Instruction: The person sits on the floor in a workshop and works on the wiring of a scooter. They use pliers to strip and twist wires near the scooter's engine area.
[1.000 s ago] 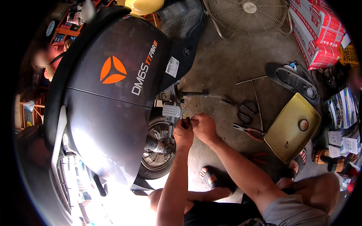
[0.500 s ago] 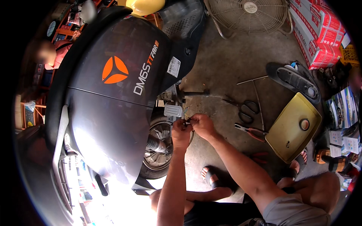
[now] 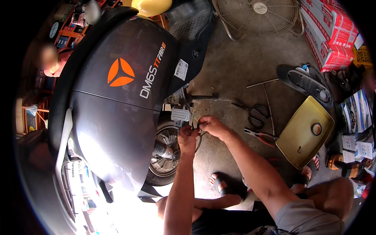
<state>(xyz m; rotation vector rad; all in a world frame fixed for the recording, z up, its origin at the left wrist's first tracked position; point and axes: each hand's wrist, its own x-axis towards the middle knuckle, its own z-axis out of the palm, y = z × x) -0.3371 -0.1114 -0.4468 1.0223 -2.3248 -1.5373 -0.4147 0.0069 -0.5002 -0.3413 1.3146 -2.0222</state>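
1. The grey, stained concrete floor (image 3: pixel 235 70) carries a spread of tools and parts.
2. Black-handled scissors (image 3: pixel 248 108) lie on it, just beside a T-shaped metal rod (image 3: pixel 266 96).
3. Red-handled pliers (image 3: pixel 256 134) lie at the left of a yellowish rectangular tray (image 3: pixel 290 137), which holds a ring-shaped roll (image 3: pixel 312 131).
4. A dark elongated part (image 3: pixel 291 79) lies just beyond the tray.
5. Farther off stands a round caged fan (image 3: pixel 260 8).

We see a scuffed grey concrete floor (image 3: pixel 229 66), with strong white glare (image 3: pixel 133 219) at the lower left; at our upper left, orange-brown shelving (image 3: pixel 73 33) stands packed with goods (image 3: pixel 62 40), while a large round caged fan (image 3: pixel 270 17) stands at the top and red-and-white cartons (image 3: pixel 340 33) lie stacked at upper right
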